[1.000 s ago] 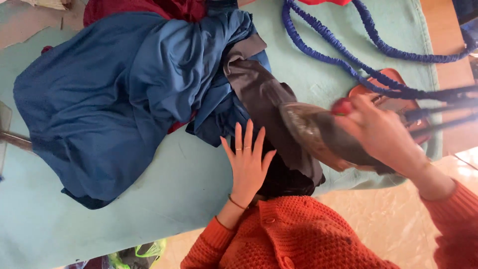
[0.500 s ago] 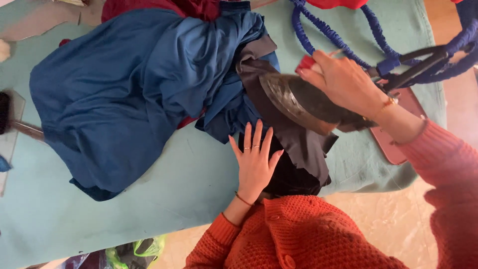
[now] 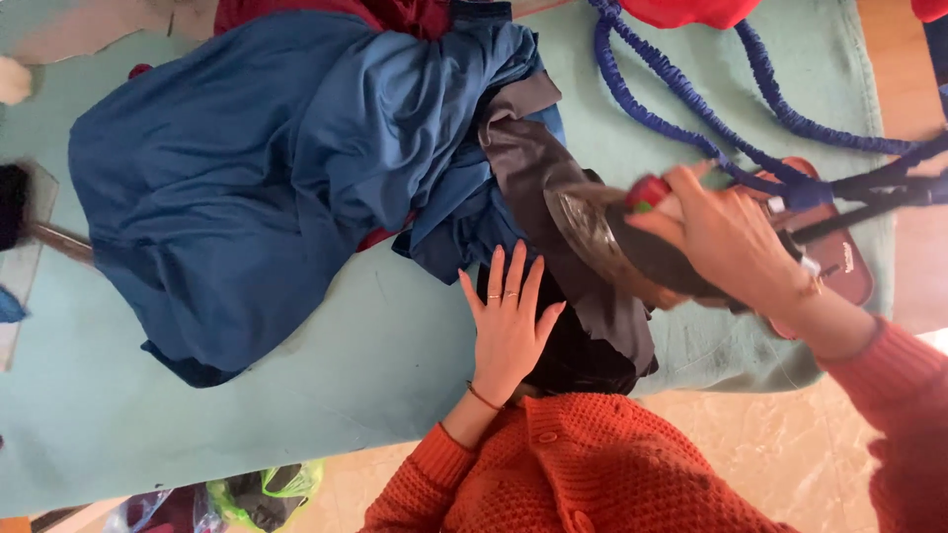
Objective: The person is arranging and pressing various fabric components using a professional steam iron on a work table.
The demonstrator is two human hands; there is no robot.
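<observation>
Iron (image 3: 612,247) blurred, perhaps mid-motion.

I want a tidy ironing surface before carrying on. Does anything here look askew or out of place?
Yes. The blue garment lies bunched and heavily creased, not spread flat. The blue cord loops loosely over the green cover, by the iron in the right hand.

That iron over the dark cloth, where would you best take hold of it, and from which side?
By its handle, from above, as the right hand already does. The iron is tilted with its shiny soleplate turned toward the dark cloth, so the plate side and the nose are best avoided; it may be hot. The blue cord trails from the rear, so come from the top, clear of it.
</observation>
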